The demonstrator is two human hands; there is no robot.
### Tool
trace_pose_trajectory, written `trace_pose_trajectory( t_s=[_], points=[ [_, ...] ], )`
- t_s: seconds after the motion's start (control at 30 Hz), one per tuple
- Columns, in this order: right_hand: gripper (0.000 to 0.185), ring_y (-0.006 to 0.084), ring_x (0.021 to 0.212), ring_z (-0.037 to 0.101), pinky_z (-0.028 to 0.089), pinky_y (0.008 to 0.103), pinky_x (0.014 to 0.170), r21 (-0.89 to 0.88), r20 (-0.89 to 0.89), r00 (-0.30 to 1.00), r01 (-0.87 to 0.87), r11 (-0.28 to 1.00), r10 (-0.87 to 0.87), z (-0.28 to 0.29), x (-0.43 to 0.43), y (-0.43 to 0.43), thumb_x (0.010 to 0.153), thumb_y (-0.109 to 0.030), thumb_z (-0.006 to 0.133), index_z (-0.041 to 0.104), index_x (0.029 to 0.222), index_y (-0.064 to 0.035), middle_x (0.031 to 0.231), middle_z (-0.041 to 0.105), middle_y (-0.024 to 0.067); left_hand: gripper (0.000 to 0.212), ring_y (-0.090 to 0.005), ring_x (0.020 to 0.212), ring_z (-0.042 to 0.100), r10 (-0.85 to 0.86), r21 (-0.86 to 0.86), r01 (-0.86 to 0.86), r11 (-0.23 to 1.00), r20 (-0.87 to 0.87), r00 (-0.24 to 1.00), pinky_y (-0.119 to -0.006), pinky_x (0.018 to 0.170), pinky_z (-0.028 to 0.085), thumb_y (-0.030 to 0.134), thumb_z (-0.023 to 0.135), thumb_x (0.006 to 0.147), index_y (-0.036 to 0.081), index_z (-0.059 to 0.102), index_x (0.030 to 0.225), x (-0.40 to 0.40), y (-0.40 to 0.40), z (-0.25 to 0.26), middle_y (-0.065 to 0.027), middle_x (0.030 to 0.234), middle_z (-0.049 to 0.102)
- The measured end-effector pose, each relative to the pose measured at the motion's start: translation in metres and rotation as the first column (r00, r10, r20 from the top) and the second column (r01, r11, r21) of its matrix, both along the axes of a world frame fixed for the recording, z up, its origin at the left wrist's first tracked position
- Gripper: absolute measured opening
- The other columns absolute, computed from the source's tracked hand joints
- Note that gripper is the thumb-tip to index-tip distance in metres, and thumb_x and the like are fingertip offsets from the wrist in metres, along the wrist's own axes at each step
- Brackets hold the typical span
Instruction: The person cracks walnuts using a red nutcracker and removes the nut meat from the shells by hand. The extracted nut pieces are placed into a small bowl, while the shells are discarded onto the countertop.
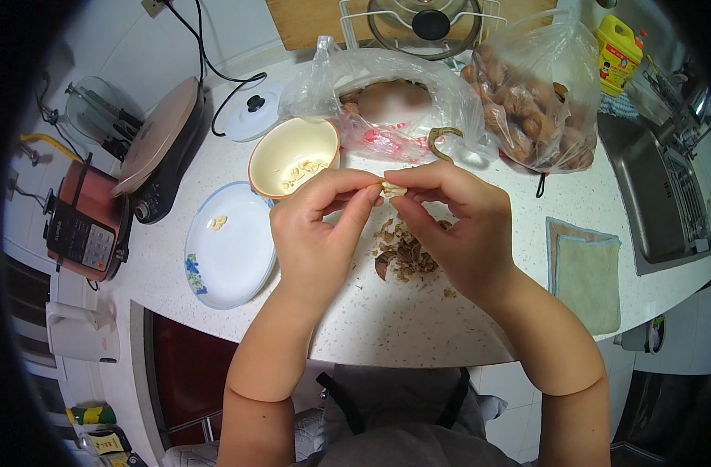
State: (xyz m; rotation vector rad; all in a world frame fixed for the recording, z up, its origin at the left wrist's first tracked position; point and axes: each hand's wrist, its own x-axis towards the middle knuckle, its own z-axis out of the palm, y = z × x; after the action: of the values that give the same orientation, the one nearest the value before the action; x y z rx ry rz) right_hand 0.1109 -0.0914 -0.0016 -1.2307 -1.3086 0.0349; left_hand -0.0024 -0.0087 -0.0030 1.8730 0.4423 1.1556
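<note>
A pale piece of walnut kernel (394, 190) is pinched between the fingertips of my left hand (326, 222) and my right hand (463, 222), held above the counter. Below my right hand lies a heap of broken walnut shells and skins (411, 257), partly hidden by that hand. Left of my left hand, an oval white plate (233, 268) with a blue rim and floral decoration bears a few peeled kernel pieces (218, 222). Behind that hand stands a cream bowl (274, 149) with an orange rim, and more pale kernel pieces (303, 172) lie inside it.
Behind my hands sit an open plastic bag (460, 99) and a bag of whole walnuts (524, 117). A curved metal tool (437, 144) rests by the open bag. Folded cloths (589, 280) lie before the sink (653, 192). An electric pan (163, 140) and pink cooker (90, 222) stand left.
</note>
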Motion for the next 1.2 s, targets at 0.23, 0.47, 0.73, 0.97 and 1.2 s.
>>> trace_pose_trajectory(
  t_s=[0.23,0.47,0.73,0.97,1.2],
  points=[
    [0.015,0.0162,0.062,0.059,0.047,0.0243,0.055,0.013,-0.075,0.996,-0.046,0.999,0.047,-0.0024,0.0004,0.0012,0.069,0.000,0.060,0.058,0.083,-0.0024,0.071,0.059,0.0094,0.008,-0.0121,0.066,0.058,-0.072,-0.082,0.075,0.994,0.039,0.997,-0.022,0.061,0.047,0.000,0.056,0.075,-0.005,0.056,0.081,-0.0001,0.0002,0.0001,-0.0077,0.075,0.058],
    [0.017,0.0137,0.063,0.059,0.047,0.0231,0.058,0.031,-0.140,0.987,-0.073,0.997,0.077,-0.0055,0.0023,0.0024,0.069,0.001,0.059,0.059,0.085,-0.0019,0.073,0.060,0.0083,0.006,-0.0119,0.073,0.056,-0.029,-0.004,0.029,1.000,0.062,0.998,-0.022,0.067,0.045,-0.002,0.057,0.072,-0.003,0.054,0.077,0.0029,0.0001,0.0015,-0.0059,0.076,0.057],
    [0.018,0.0126,0.063,0.058,0.047,0.0229,0.058,0.040,-0.159,0.984,-0.082,0.996,0.087,-0.0057,0.0018,0.0025,0.068,0.001,0.059,0.059,0.086,-0.0020,0.071,0.059,0.0080,0.011,-0.0144,0.068,0.055,0.005,0.242,-0.010,0.970,0.018,1.000,-0.023,0.063,0.044,-0.005,0.058,0.067,-0.001,0.054,0.076,0.0033,0.0042,0.0007,-0.0078,0.076,0.056],
    [0.016,0.0143,0.061,0.058,0.047,0.0231,0.055,0.015,-0.092,0.994,-0.053,0.998,0.054,-0.0052,0.0023,0.0025,0.068,0.000,0.059,0.058,0.084,-0.0022,0.070,0.058,0.0087,0.012,-0.0146,0.065,0.055,0.034,0.305,-0.029,0.952,-0.012,0.999,-0.023,0.059,0.044,-0.007,0.058,0.066,0.000,0.054,0.075,0.0027,0.0021,0.0039,-0.0075,0.075,0.055],
    [0.016,0.0148,0.061,0.058,0.047,0.0234,0.056,-0.025,-0.063,0.997,-0.035,0.999,0.033,-0.0014,0.0015,0.0000,0.068,0.000,0.060,0.058,0.084,-0.0022,0.069,0.058,0.0091,0.011,-0.0166,0.063,0.055,0.073,0.364,-0.044,0.930,-0.065,0.995,-0.024,0.057,0.044,-0.006,0.057,0.067,0.000,0.052,0.074,0.0026,0.0034,0.0034,-0.0079,0.073,0.054]
  ],
)
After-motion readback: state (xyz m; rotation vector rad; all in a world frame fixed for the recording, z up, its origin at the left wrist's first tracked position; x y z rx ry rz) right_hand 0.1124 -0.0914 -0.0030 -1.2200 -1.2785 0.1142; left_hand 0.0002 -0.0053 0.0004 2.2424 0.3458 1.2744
